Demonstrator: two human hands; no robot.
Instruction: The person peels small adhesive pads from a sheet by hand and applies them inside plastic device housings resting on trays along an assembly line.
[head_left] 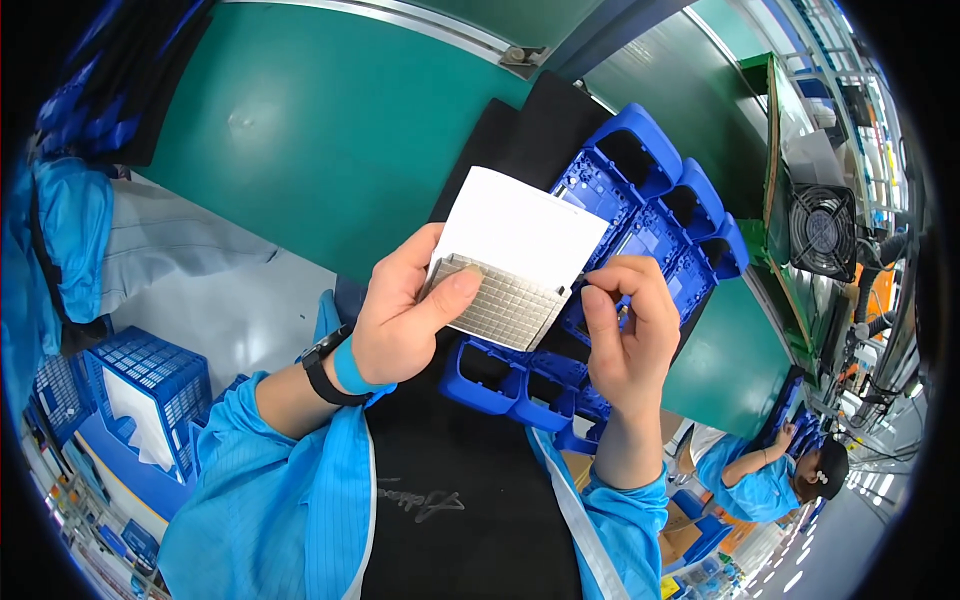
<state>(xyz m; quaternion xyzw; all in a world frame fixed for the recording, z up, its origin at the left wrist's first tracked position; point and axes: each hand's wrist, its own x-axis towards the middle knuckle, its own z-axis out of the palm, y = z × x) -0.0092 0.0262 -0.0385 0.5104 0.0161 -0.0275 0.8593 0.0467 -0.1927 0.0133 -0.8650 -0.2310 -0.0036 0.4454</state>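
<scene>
My left hand [412, 300] grips a white backing sheet [520, 215], its thumb lying across the front. The sheet's lower part carries a grid of small silver-grey rectangular pads [505, 308] in close rows. Beside the sheet's right edge, my right hand [635, 325] is closed, thumb and forefinger brought together. A small dark bit shows near those fingertips; whether they hold it, I cannot make out. Beneath both hands lie blue moulded plastic housings [660, 243] with open frames and inner ribs, partly hidden by the sheet and hands.
Black mats [555, 115] lie under the housings on a green work surface [310, 150]. A metal rail [400, 25] borders the far side. At right stands a round fan [822, 232]; a co-worker in blue [745, 480] works lower right. Blue crates [150, 375] sit at lower left.
</scene>
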